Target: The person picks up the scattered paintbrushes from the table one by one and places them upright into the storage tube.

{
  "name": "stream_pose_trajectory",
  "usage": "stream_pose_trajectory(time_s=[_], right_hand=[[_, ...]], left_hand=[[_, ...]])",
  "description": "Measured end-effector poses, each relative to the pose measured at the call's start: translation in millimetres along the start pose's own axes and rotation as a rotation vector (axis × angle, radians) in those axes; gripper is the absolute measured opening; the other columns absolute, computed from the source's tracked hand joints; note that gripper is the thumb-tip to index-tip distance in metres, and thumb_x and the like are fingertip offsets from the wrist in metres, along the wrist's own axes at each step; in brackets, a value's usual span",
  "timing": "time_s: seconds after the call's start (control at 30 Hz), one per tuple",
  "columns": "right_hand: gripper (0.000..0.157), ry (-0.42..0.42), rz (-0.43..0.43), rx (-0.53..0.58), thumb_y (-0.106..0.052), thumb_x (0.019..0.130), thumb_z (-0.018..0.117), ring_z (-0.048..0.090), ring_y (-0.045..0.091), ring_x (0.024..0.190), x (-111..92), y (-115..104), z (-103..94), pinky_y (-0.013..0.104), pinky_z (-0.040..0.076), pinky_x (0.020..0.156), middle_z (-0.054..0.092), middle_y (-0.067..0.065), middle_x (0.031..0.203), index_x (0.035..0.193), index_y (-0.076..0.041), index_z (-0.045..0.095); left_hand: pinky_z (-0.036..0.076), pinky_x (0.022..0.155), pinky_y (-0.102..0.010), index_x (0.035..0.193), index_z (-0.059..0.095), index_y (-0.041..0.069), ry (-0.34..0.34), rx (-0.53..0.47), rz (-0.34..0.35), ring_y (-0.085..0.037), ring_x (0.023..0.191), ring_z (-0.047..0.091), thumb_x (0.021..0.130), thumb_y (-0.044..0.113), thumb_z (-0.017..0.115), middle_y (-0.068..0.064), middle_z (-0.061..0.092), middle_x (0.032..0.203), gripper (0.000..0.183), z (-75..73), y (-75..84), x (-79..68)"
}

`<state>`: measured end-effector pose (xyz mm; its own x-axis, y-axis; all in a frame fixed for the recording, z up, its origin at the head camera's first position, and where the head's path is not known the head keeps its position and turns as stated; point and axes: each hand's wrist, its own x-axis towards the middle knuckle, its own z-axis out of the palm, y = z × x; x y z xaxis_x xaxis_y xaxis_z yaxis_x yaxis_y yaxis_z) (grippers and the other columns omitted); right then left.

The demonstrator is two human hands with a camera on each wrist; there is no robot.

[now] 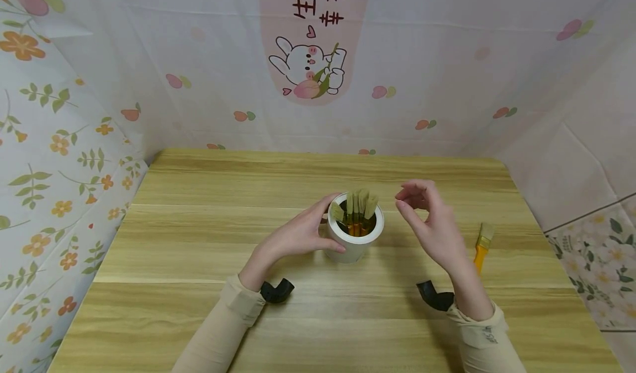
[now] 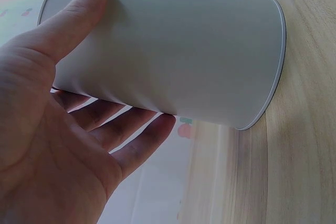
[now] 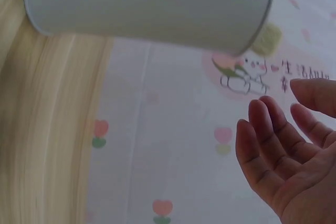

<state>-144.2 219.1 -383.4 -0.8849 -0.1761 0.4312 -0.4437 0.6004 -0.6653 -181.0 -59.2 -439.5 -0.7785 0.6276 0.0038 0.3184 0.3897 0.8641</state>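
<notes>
A white round pot (image 1: 351, 250) stands on the table, holding several paintbrushes (image 1: 361, 203) with their pale bristles up and orange handles down inside. My left hand (image 1: 298, 232) grips the pot from its left side. In the left wrist view the thumb (image 2: 79, 19) lies along the pot's near wall (image 2: 184, 45), with the fingers round the other side. To the right of the pot, my right hand (image 1: 433, 224) is raised and holds nothing, fingers loosely bent. The right wrist view shows that hand (image 3: 294, 156) apart from the pot (image 3: 147, 9).
Another paintbrush (image 1: 482, 246) with an orange handle lies on the wooden table (image 1: 199, 240), right of my right hand and partly hidden by the forearm. A printed cloth (image 1: 199, 58) hangs behind the table. Black curved pieces (image 1: 278, 291) sit at both wrists.
</notes>
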Motion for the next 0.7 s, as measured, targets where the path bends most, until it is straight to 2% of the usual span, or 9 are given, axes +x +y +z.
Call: stream_pose_trajectory(time_s=[0.3, 0.43, 0.57, 0.7], right_hand=[[0.036, 0.065, 0.049, -0.031, 0.001, 0.098, 0.065, 0.057, -0.008, 0.098, -7, 13, -19.8, 0.005, 0.046, 0.084, 0.067, 0.012, 0.109, 0.132, 0.002, 0.053], [0.041, 0.095, 0.076, -0.054, 0.000, 0.098, 0.065, 0.057, -0.009, 0.099, -10, 19, -28.0, 0.003, 0.046, 0.083, 0.066, 0.012, 0.111, 0.137, -0.001, 0.053], [0.046, 0.121, 0.107, -0.067, 0.000, 0.099, 0.064, 0.058, -0.009, 0.099, -15, 24, -36.6, 0.003, 0.045, 0.083, 0.064, 0.006, 0.111, 0.143, -0.007, 0.053], [0.050, 0.138, 0.142, -0.082, -0.001, 0.098, 0.065, 0.058, -0.009, 0.098, -20, 29, -44.2, 0.002, 0.045, 0.083, 0.063, -0.007, 0.111, 0.145, -0.011, 0.052]], left_hand=[[0.044, 0.117, -0.048, 0.162, 0.023, 0.032, 0.003, 0.005, 0.006, -0.021, 0.144, 0.049, 0.079, 0.036, 0.091, 0.002, 0.045, 0.157, 0.108, -0.7, 0.1, 0.5], [0.044, 0.117, -0.048, 0.162, 0.023, 0.032, 0.006, 0.007, 0.008, -0.022, 0.143, 0.050, 0.079, 0.036, 0.091, 0.002, 0.045, 0.157, 0.108, -1.0, 0.3, 0.6], [0.044, 0.117, -0.046, 0.162, 0.022, 0.031, 0.003, 0.013, 0.005, -0.022, 0.143, 0.050, 0.078, 0.037, 0.091, 0.002, 0.045, 0.157, 0.108, 0.1, 0.0, 0.3], [0.044, 0.118, -0.046, 0.162, 0.024, 0.030, 0.009, 0.014, 0.003, -0.021, 0.143, 0.050, 0.078, 0.037, 0.091, 0.002, 0.046, 0.156, 0.108, 1.2, -0.1, -1.0]])
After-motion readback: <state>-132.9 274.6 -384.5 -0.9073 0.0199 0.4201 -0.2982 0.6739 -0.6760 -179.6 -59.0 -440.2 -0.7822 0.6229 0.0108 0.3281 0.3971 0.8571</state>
